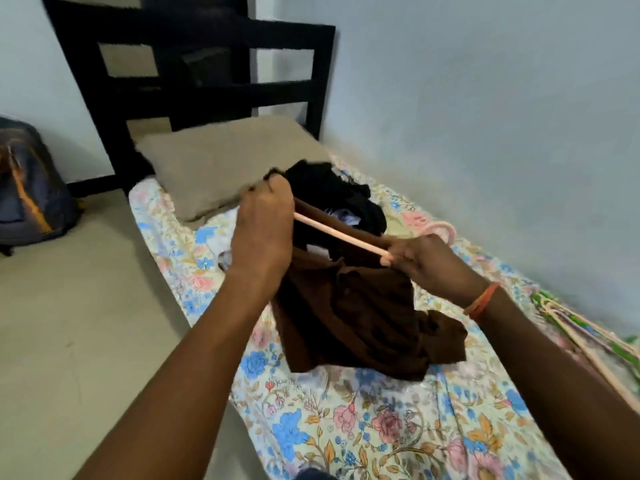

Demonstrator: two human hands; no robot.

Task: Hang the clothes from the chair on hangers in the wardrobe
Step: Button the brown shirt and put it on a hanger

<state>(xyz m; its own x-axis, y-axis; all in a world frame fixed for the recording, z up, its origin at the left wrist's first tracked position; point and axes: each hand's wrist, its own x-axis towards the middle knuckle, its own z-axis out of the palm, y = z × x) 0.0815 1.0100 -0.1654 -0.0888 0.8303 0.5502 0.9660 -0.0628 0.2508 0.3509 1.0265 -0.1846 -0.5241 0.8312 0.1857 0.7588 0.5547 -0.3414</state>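
Brown fabric, a brown garment [360, 317], hangs bunched from a pale pink hanger [341, 236] held above the bed [346, 420]. The lower folds of the garment rest on the floral sheet; the upper edge is stretched along the hanger bar.

Grip: the left hand [265, 226] is curled into a fist around the far end of the hanger together with a corner of the brown cloth. The right hand [429, 259] pinches the near end of the bar and the fabric there, fingers curled. An orange wristband [482, 301] sits on the right wrist.

Containers: none seen. Loose on the sheet, a heap of black clothes [337, 195] lies just beyond the hands, touching the tan pillow [221, 164]. A bundle of spare hangers [585, 334], pink and green, lies along the right edge of the bed by the wall [485, 116].

Edges and room: the bed runs against the wall on the right; its left edge borders open floor [76, 306]. A dark headboard [194, 81] closes the far end. A backpack [31, 192] stands on the floor at far left, well apart from the bed.

Orientation: the hanger bar's long axis runs diagonally, from upper left at the left hand down to the right hand. The hook is hidden.
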